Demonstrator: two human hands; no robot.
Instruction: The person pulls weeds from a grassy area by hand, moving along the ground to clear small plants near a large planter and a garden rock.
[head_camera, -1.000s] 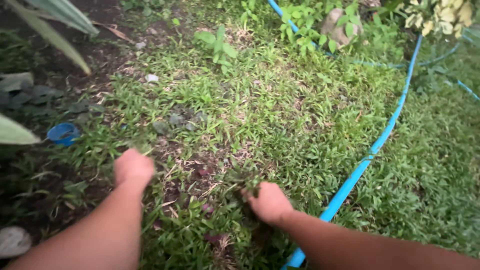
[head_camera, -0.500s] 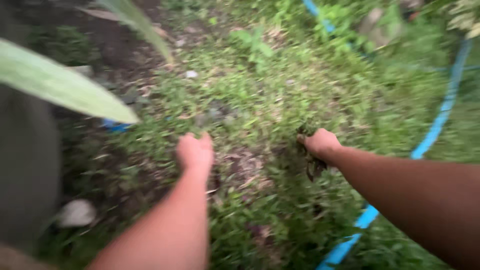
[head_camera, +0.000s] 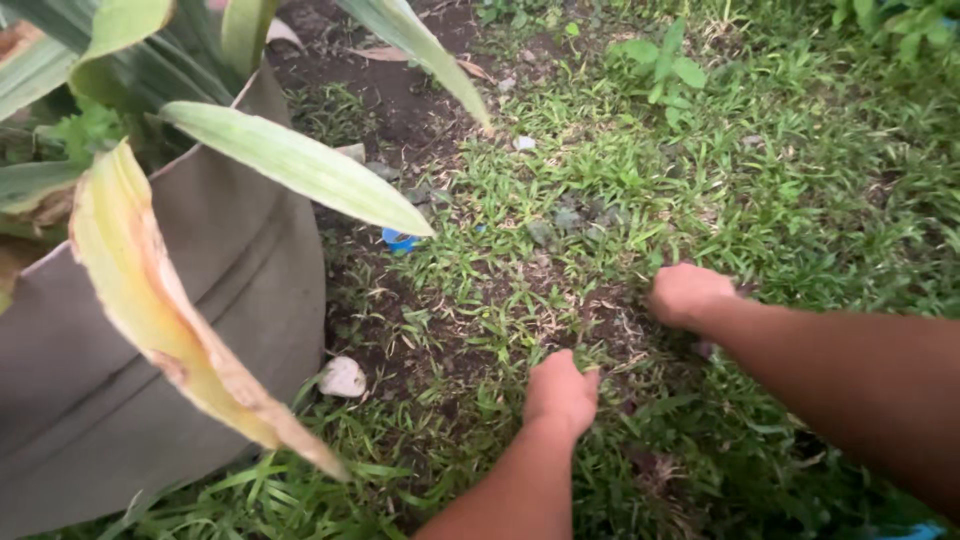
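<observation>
We see both hands down in the grass (head_camera: 640, 190) at the lower middle of the frame. Our left hand (head_camera: 560, 392) is curled, knuckles up, pressed into the blades beside a bare patch of soil (head_camera: 600, 315). Our right hand (head_camera: 688, 294), just right of that patch, is closed into a fist against the ground; what its grip encloses is hidden. At the left stands a grey fabric planter (head_camera: 230, 260) with long green leaves and one yellowed leaf (head_camera: 150, 290). A pale stone (head_camera: 343, 377) lies near its base, a small blue object (head_camera: 398, 239) above it.
</observation>
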